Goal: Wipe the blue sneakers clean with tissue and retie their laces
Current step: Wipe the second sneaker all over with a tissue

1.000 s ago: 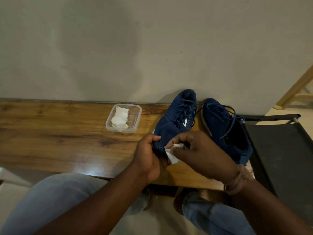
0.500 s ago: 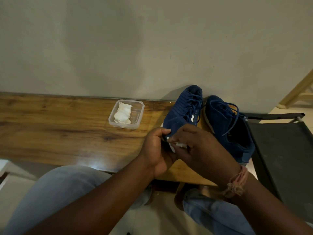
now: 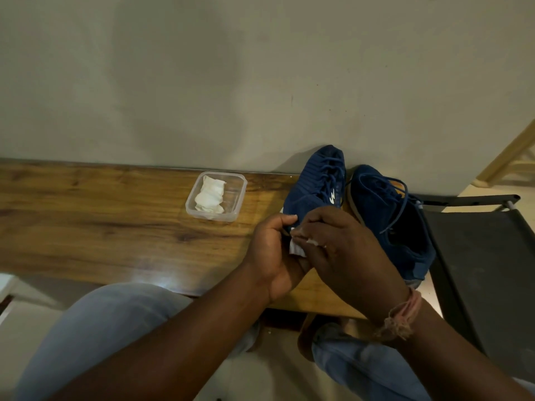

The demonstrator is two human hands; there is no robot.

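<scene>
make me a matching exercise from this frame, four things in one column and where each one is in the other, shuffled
Things:
1. left sneaker
2. right sneaker
3. clear plastic container
4. tissue piece

Places or states:
A. pinched in the right hand
B. on the wooden table, holding wadded tissues
C. its near end gripped by the left hand
D. beside the black chair, laces loose

Pairs: 1-C, 2-D, 3-B, 4-A

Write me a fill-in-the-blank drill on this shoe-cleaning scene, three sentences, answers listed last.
1. The spare tissue lies inside a clear plastic ____ on the wooden table.
2. The right hand pinches a white ____ against the left sneaker, which the left hand grips.
3. The right sneaker has ____ laces hanging loose.

Answers: container; tissue; blue
</scene>
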